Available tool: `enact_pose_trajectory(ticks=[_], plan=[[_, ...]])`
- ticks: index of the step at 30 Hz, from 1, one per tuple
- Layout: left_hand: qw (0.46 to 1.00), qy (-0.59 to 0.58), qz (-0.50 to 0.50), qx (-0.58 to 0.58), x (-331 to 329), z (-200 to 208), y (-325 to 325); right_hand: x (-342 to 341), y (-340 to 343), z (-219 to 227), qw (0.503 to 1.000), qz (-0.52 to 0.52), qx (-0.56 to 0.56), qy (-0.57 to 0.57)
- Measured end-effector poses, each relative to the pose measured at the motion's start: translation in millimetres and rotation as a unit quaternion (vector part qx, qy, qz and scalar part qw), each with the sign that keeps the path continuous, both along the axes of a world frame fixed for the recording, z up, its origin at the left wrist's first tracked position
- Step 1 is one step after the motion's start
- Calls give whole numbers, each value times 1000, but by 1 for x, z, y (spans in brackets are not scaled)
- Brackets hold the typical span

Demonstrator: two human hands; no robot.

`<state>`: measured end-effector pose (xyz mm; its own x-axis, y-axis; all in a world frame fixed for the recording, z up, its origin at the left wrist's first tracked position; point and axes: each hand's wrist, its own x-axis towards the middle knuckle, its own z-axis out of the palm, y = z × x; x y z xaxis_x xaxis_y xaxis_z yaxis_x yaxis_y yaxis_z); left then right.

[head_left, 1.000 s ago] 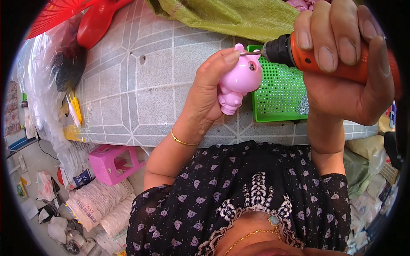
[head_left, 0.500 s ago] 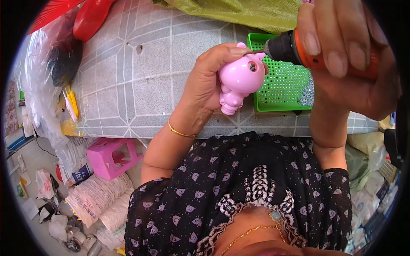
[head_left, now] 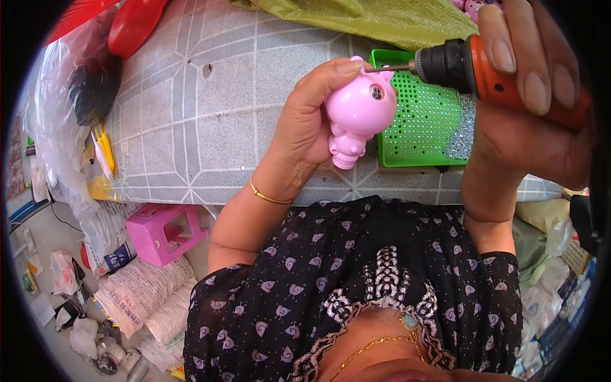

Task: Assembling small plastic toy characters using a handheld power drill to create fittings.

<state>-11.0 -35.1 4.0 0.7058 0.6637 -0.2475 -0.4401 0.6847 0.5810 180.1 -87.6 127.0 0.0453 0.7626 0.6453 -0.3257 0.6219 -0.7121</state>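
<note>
My left hand [head_left: 310,105] is closed around a glossy pink plastic toy figure [head_left: 361,109]. The figure has a big round head, a small body and a dark round part set in a hole in its head. An orange and black power screwdriver [head_left: 471,67] is gripped in my right hand [head_left: 531,108], lying nearly level. Its long thin bit [head_left: 389,68] reaches left to the top of the toy's head, close to my left thumb. Whether the tip sits in a screw there, I cannot tell. Behind the toy is a green perforated tray [head_left: 417,137] with small silvery screws [head_left: 459,137] at its right end.
A grey patterned cloth covers the table [head_left: 219,121]. Yellow-green woven sacking [head_left: 369,22] lies along the far side. At the left are a red plastic piece [head_left: 135,28], clear plastic bags [head_left: 51,121] and yellow-handled tools [head_left: 105,153]. A pink plastic stool [head_left: 156,235] stands below the table edge.
The screwdriver has drawn back to the right with my right hand, so more of its bit shows. The toy in my left hand has shifted very slightly upward.
</note>
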Motion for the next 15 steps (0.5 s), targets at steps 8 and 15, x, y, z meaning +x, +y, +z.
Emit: enact_pose_trajectory(ticks=[8, 15], plan=[[998, -40, -23, -48, -2, 2, 1, 0, 0, -3, 1000, 20, -2, 7], [996, -57, -22, -67, -6, 0, 2, -4, 1, -4, 999, 44, -6, 11]])
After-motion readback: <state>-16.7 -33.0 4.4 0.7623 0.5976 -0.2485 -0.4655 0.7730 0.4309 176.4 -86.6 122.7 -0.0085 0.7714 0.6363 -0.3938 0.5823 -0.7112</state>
